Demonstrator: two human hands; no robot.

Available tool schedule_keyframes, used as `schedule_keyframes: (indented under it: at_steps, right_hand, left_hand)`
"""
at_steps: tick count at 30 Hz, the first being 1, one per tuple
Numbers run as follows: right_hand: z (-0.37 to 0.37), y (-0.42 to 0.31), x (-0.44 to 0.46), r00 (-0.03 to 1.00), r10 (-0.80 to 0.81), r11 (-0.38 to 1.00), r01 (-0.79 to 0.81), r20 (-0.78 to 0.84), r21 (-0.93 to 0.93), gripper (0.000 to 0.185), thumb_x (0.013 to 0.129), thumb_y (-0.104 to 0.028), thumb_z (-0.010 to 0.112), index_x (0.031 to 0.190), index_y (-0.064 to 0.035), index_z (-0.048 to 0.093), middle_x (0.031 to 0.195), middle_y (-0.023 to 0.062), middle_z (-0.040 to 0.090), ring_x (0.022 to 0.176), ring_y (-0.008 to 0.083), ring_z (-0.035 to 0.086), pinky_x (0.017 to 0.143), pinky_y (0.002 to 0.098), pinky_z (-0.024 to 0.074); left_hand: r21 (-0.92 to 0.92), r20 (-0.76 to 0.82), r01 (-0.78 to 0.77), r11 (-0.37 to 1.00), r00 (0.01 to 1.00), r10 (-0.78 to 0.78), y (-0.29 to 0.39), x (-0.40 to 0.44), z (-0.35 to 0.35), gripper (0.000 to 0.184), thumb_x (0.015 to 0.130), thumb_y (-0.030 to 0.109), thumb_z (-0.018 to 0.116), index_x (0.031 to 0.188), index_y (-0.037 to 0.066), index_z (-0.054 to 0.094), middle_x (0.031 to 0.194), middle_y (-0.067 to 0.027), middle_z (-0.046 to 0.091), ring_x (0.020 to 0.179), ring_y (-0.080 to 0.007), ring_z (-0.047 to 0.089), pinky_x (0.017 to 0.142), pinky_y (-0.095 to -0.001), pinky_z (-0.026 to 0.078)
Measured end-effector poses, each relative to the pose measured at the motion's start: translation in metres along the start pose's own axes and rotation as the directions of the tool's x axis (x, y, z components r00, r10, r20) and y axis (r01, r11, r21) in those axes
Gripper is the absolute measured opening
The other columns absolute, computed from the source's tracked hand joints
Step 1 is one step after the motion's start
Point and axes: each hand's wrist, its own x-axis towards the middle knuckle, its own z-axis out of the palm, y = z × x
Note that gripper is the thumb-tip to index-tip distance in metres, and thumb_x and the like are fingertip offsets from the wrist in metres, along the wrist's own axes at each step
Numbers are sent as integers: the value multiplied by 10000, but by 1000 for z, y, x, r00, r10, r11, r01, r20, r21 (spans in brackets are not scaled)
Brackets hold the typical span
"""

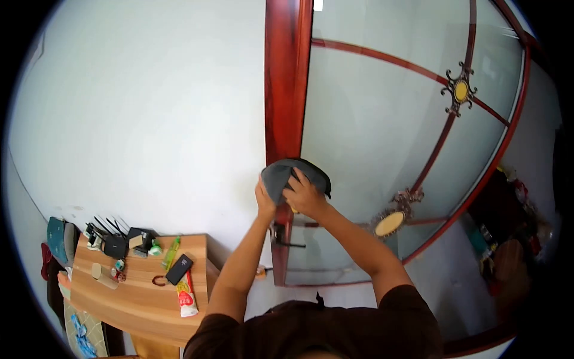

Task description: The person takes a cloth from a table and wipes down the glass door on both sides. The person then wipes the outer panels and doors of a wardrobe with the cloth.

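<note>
In front of the red door frame [284, 90], both of my hands hold up a rounded, dark grey fabric thing with a black edge [278, 176], shaped somewhat like a cap. Its exact kind does not show. My left hand [265, 197] grips its left side, fingers closed along the edge. Over its front lies my right hand [306, 194], with bent fingers pressing into the cloth. A dark door handle [290, 242] sits just below my hands. Bits of yellow peek out behind the fabric, mostly hidden.
To the right stands a frosted glass door [382, 131] with metal ornaments. At lower left, a wooden table [119, 311] bears a router [115, 245], a green bottle [171, 251], a black phone-like device [179, 270] and a red-and-white packet [186, 296]. Shelved clutter [508, 221] is far right.
</note>
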Motion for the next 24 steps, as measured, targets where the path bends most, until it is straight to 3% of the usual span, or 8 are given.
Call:
schedule_keyframes:
  at_steps: [3, 8, 12, 14, 18, 21, 22, 24]
  right_hand:
    - [-26, 10, 51, 980, -180, 979, 170, -85, -109, 230, 608, -177, 751, 798, -91, 655, 1146, 199, 570, 1230, 455, 485, 1000, 479, 480]
    - [-127, 63, 196, 963, -120, 940, 32, -240, -341, 276, 668, -308, 769, 834, -113, 666, 1216, 180, 559, 1283, 468, 447, 784, 432, 579]
    - [-208, 123, 286, 885, -135, 762, -194, -445, -617, 431, 786, -502, 668, 914, -91, 693, 1227, 212, 557, 1286, 445, 429, 933, 621, 432]
    - [-237, 138, 300, 871, 6, 764, -321, -491, -560, 610, 855, -535, 586, 1122, 10, 646, 1335, 289, 485, 1317, 449, 362, 1089, 601, 230]
    - [-205, 130, 236, 861, -131, 763, -230, -492, -605, 477, 782, -521, 657, 896, -59, 700, 1175, 231, 564, 1290, 453, 408, 1033, 695, 261]
    - [-151, 86, 133, 947, -13, 831, -169, -321, -530, 478, 732, -505, 673, 783, -31, 693, 1086, 264, 573, 1258, 499, 418, 1048, 713, 220]
    - [-131, 71, 96, 965, -29, 854, -112, -261, -508, 471, 612, -445, 721, 635, 21, 657, 910, 304, 543, 1202, 557, 433, 1015, 761, 219]
    - [-99, 30, 21, 992, 108, 787, -42, 71, -616, 337, 618, -456, 690, 578, -122, 678, 788, 155, 578, 1143, 474, 504, 889, 725, 370]
  left_hand:
    - [-2, -35, 201, 980, 979, -201, 23, -10, -3, 538, 1063, 350, 261, 1025, -49, 620, 947, -119, 657, 889, -185, 581, 847, -311, 462]
    - [96, -80, 270, 958, 961, -263, 33, -12, -7, 536, 1055, 341, 252, 979, -49, 611, 905, -103, 636, 849, -185, 559, 811, -324, 453]
    - [62, -75, 304, 951, 951, -299, 49, -12, -5, 514, 1048, 329, 263, 964, -43, 607, 900, -103, 633, 855, -198, 562, 825, -329, 451]
    - [84, -92, 293, 953, 954, -285, 45, -13, -7, 559, 1046, 373, 266, 1000, -54, 623, 935, -123, 654, 868, -219, 579, 849, -345, 450]
    - [65, -75, 305, 950, 951, -300, 36, -14, -8, 582, 1041, 394, 276, 1021, -61, 639, 959, -139, 673, 883, -238, 603, 868, -361, 453]
    - [41, -70, 305, 951, 951, -302, 37, -12, -7, 538, 1038, 360, 288, 1022, -51, 636, 960, -141, 668, 885, -239, 605, 860, -350, 463]
    - [36, -82, 301, 953, 951, -297, 39, -11, -6, 505, 1039, 329, 281, 1009, -39, 626, 940, -132, 657, 866, -226, 594, 837, -340, 469]
    - [17, -57, 269, 963, 962, -267, 22, -9, -9, 510, 1045, 328, 281, 1020, -51, 622, 959, -144, 653, 891, -235, 593, 866, -345, 461]
